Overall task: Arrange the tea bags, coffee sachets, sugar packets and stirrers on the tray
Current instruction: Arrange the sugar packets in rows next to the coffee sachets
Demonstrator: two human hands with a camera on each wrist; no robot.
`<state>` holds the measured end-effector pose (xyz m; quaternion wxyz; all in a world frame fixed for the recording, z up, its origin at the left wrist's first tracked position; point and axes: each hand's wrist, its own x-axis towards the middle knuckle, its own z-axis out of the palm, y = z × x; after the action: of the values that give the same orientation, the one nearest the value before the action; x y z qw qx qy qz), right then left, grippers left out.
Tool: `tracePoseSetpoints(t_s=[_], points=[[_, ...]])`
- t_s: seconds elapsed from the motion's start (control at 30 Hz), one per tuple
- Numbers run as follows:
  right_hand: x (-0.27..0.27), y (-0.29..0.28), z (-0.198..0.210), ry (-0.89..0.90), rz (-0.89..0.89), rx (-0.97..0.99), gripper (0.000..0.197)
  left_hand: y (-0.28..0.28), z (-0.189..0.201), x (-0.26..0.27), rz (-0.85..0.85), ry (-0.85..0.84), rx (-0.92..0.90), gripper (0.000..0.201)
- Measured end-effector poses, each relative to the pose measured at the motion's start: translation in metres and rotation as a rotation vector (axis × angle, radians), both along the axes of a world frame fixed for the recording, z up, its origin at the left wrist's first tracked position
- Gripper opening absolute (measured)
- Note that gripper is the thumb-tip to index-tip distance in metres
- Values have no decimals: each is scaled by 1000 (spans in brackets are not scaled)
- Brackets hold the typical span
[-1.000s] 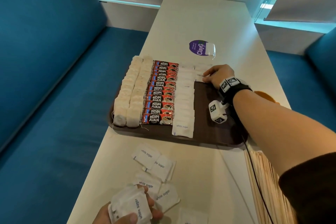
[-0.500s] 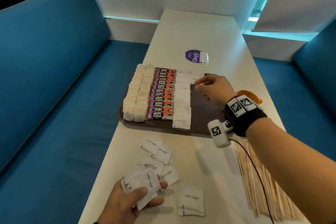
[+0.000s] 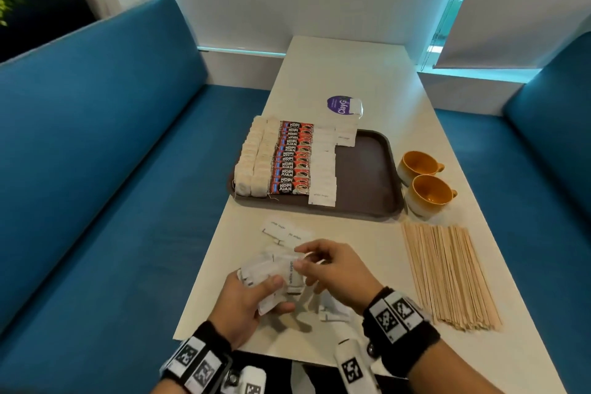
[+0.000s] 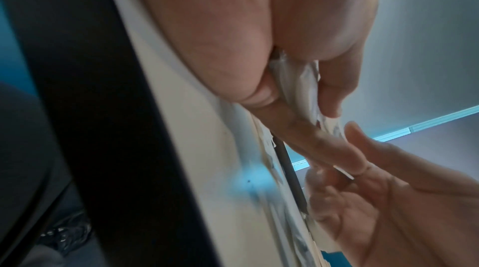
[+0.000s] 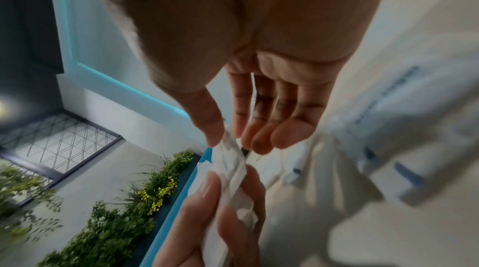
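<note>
A brown tray (image 3: 367, 169) on the white table holds two rows of tea bags (image 3: 252, 163), a row of red coffee sachets (image 3: 292, 160) and a row of white sugar packets (image 3: 323, 166), with one more packet (image 3: 346, 137) at its far edge. My left hand (image 3: 252, 294) grips a stack of sugar packets (image 3: 271, 275) near the table's front edge. My right hand (image 3: 323, 262) pinches the top packet of that stack (image 5: 230, 152) between thumb and index finger. Wooden stirrers (image 3: 447, 275) lie in a bundle at the right.
Two orange cups (image 3: 425, 182) stand right of the tray. Loose sugar packets (image 3: 284, 232) lie on the table between tray and hands, and more (image 3: 332, 310) lie under my right hand. A purple round sticker (image 3: 340, 105) lies beyond the tray. Blue benches flank the table.
My right hand has drawn back from the tray's far edge to the stack in my left hand and pinched a packet. The head view has pulled back and tilted up.
</note>
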<state>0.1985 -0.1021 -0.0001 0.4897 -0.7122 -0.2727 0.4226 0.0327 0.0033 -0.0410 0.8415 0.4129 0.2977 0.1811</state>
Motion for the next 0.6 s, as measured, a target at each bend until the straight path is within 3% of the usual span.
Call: tracePoseSetpoints(t_s=[0.13, 0.23, 0.33, 0.43, 0.6], points=[[-12, -14, -5, 10, -36, 15, 13, -3, 3, 3, 35, 23, 7, 36], [-6, -17, -3, -11, -199, 40, 7, -3, 4, 5, 72, 9, -17, 44], [0, -16, -2, -220, -326, 38, 9, -3, 2, 6, 65, -24, -70, 48], [-15, -11, 3, -434, -247, 24, 12, -2, 2, 5, 18, -31, -106, 47], [-46, -5, -6, -506, 17, -36, 7, -3, 5, 2, -38, -13, -92, 40]])
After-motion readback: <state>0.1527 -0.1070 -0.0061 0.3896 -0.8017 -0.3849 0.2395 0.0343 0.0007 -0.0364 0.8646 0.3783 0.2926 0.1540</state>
